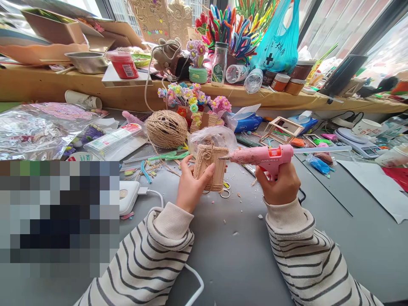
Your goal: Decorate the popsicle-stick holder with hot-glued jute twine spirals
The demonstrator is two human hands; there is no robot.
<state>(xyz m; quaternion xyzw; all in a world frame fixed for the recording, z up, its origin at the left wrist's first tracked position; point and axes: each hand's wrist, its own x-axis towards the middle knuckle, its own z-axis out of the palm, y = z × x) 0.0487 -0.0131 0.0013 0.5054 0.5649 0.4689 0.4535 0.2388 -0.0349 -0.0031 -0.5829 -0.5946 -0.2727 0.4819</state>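
Observation:
My left hand (194,183) is closed around a small wooden box (219,171) trimmed with twine along its left side and bottom, with a twine bow near the top. A pink glue gun (255,156) is gripped in my right hand (280,183), a clear glue stick (321,148) poking out of its back. The gun's nozzle points left and is at or very near the box's upper right edge; whether it touches I cannot tell. Behind the box sit a ball of twine (166,128) and some crumpled clear plastic (212,138).
Scissors (225,190) lie just under the box. A white power bank (128,197) with a cable is at left. Farther back are crochet flowers (191,95), a blue tissue pack (244,121), a wooden frame (282,129) and a scale (358,142). Paper sheets (376,182) lie right.

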